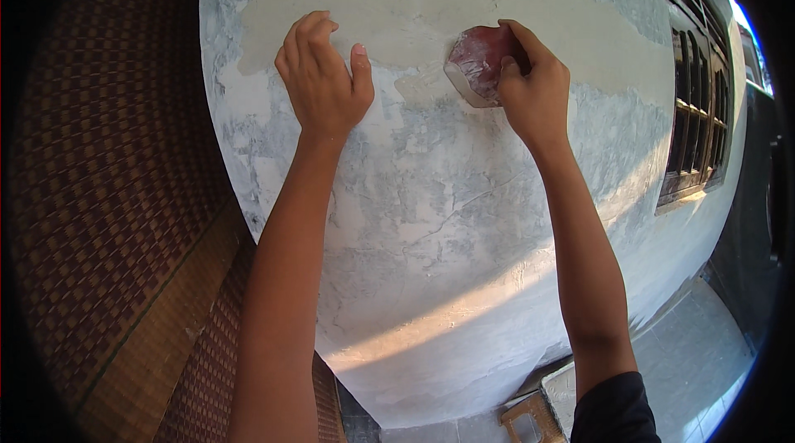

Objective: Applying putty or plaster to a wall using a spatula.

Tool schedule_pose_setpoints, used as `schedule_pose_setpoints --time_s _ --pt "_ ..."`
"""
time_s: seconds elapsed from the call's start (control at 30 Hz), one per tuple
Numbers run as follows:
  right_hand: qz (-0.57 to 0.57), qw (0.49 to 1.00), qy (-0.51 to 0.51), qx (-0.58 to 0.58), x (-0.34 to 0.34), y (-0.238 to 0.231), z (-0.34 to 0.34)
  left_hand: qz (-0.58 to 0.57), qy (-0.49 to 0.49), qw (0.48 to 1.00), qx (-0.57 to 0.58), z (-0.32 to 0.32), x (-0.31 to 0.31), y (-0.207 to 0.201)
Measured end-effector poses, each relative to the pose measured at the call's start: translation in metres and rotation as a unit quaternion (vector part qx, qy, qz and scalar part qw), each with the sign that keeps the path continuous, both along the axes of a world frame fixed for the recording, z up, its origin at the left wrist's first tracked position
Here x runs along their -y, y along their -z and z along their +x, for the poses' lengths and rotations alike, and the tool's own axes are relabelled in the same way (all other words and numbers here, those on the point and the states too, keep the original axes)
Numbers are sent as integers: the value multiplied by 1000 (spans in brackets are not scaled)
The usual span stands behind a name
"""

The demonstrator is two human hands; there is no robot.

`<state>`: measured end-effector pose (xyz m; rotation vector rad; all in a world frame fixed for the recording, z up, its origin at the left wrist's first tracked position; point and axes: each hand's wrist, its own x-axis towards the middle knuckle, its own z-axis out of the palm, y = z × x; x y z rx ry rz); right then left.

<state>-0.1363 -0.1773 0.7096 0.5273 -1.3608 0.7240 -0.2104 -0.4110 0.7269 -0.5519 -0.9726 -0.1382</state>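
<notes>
My right hand point(534, 91) grips a dark red, flexible-looking putty scraper point(482, 58), its face smeared with whitish filler. The scraper's lower edge rests at or very near the wall point(447, 195), which is patchy white and blue-grey. Across the upper wall runs a broad smooth band of greyish putty point(397, 4), and the scraper sits over its lower border. To the left, my left hand point(323, 79) is raised in front of the wall with nothing in it. Its fingers are slightly bent and the thumb stands apart; whether it touches the wall I cannot tell.
A woven brown mat point(108, 112) hangs along the left side. At the right is a wooden window point(696, 103) with bars. Low down, near my right elbow, a wooden stool-like object point(523, 425) stands on grey floor tiles point(687, 352). Sunlight crosses the lower wall.
</notes>
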Motion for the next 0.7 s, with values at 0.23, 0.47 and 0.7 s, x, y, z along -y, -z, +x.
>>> schedule_pose_setpoints --time_s 0.23,0.47,0.7 --pt "15 999 -15 24 15 8 -12 1 6 1000 -3 -4 -1 -2" --pt "-7 995 -91 36 21 8 -3 2 -3 1000 -8 -4 3 -2" --pt "-81 995 -46 46 -3 7 -7 5 7 1000 -6 -2 0 0"
